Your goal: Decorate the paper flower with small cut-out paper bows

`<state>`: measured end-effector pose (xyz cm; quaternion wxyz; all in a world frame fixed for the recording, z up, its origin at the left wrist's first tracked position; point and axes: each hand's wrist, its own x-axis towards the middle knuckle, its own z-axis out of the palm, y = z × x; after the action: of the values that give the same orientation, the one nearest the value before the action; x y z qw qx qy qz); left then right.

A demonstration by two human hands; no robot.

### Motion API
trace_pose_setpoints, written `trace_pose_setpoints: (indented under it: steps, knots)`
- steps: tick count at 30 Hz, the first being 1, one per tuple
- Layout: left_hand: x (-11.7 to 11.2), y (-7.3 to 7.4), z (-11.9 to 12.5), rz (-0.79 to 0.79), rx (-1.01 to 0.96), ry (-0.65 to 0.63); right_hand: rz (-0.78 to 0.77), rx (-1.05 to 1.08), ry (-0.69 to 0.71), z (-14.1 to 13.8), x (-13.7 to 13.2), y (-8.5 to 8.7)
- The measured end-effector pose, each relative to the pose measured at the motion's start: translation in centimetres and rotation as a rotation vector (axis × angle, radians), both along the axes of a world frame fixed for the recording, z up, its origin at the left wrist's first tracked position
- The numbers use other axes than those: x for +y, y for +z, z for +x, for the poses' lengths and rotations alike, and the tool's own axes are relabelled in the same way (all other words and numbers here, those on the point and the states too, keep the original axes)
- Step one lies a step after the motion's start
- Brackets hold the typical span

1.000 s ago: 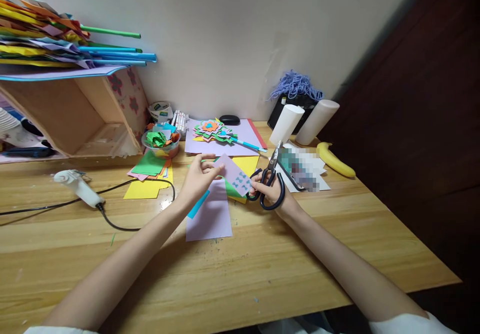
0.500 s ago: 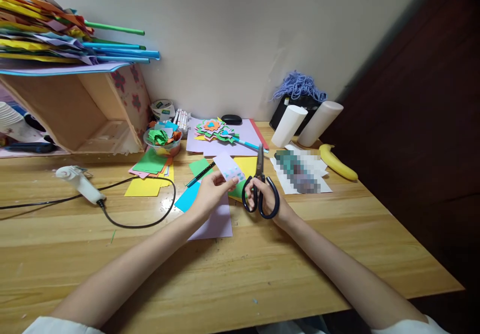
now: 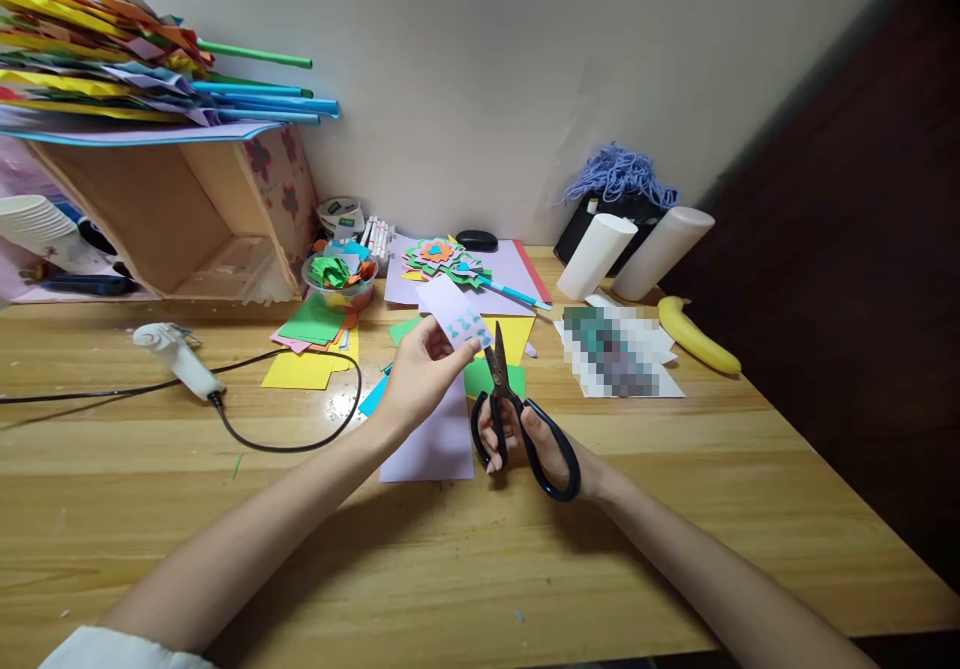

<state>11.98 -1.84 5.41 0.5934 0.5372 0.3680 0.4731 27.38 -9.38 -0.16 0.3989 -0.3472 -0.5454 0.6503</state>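
Note:
My left hand (image 3: 420,374) pinches a small lilac paper piece (image 3: 454,314) with blue shapes on it, lifted above the wooden desk (image 3: 480,559). Black-handled scissors (image 3: 517,419) sit in my right hand (image 3: 536,444), fingers through the loops, with the blades pointing up at the lower right edge of the paper piece. A larger lilac sheet (image 3: 435,444) lies flat on the desk below both hands, beside green (image 3: 495,377), yellow (image 3: 514,334) and blue sheets.
A glue gun (image 3: 176,354) with a black cord lies left. A bowl of paper scraps (image 3: 339,281), a paper flower (image 3: 439,257), two white rolls (image 3: 626,249), a banana (image 3: 697,337) and a shelf (image 3: 187,219) stacked with coloured paper stand around.
My right hand drew the scissors back toward me and turned the blades up toward the paper piece. My left hand raised the paper piece slightly. The view shifted a little left.

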Motion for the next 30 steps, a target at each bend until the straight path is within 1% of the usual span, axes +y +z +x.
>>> trace_pose_setpoints:
  steps: [6,11,15,21,30]
  knots:
    - [-0.59,-0.02,0.35,-0.027,0.012,-0.034,0.013,0.008,-0.007,-0.05,0.04,-0.18]
    - [-0.85,0.14,0.46,-0.056,0.018,-0.031,0.027,0.013,-0.016,-0.16,-0.01,0.08]
    - [-0.84,0.04,0.53,-0.056,0.008,-0.037,0.018,0.012,-0.021,-0.31,-0.03,0.07]
    - [-0.7,-0.23,0.56,-0.062,0.009,-0.031,-0.014,0.041,-0.043,-0.59,0.1,-0.62]
    - [-0.59,-0.27,0.57,-0.08,0.033,-0.026,-0.021,0.038,-0.062,-0.77,0.08,-0.69]
